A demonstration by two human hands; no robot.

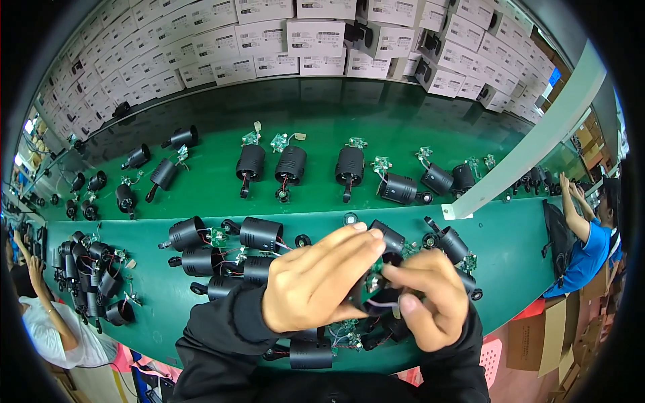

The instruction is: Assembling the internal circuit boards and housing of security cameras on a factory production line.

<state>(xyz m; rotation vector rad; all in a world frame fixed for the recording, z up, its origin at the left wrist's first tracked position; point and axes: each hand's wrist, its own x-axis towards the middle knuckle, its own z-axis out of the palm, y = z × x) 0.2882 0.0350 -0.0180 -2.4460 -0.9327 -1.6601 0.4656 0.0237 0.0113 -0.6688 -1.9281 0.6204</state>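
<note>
My left hand [312, 282] wraps round a black cylindrical housing [363, 307], its open end turned toward my right hand. Within that opening sits a small green circuit board [371, 282]. A pale purple wire [381, 305] runs across the rim. At the opening, my right hand [435, 295] is closed with bent fingers, the index finger at the board and the thumb near the wire. Slight blur hides what those fingers pinch. Under and beside my hands lie more black housings, such as one [311, 353] by my left sleeve, and loose green boards [347, 334].
Several housings with wired boards line the green conveyor [208, 188] beyond the bench [161, 322]. A heap of housings [87, 269] lies at left. A white slanted post [531, 141] rises at right. White boxes [316, 37] are stacked behind. Other people work at both sides.
</note>
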